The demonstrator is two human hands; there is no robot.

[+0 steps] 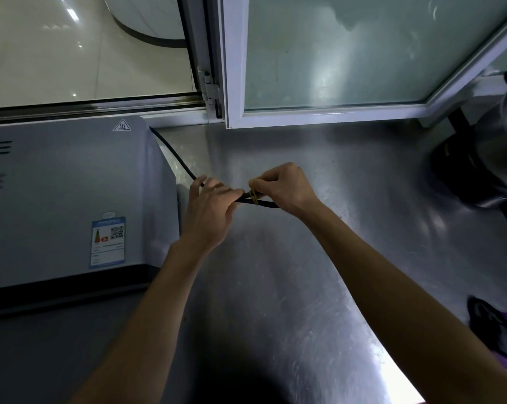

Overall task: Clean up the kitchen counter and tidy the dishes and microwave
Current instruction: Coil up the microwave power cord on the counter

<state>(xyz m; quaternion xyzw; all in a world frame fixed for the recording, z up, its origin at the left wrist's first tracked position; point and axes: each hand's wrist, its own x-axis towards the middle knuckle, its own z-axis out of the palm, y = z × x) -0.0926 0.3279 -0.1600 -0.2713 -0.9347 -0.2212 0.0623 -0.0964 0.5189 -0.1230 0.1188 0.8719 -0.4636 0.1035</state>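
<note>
A grey microwave (pixel 65 193) stands at the left of the steel counter (pixel 290 272), seen from above. Its black power cord (pixel 173 158) runs from the back right corner out over the counter. My left hand (pixel 208 211) pinches a folded stretch of the cord just right of the microwave. My right hand (pixel 287 185) holds the same folded cord from the other side, and its fingertips pull a yellow rubber band (pixel 253 193) that wraps the cord. Both hands hover above the counter, nearly touching.
A white-framed window (pixel 333 53) stands open behind the counter. At the far right sits a shiny metal kettle on a black base (pixel 485 164). A purple and black item (pixel 500 330) lies at the counter's right front edge.
</note>
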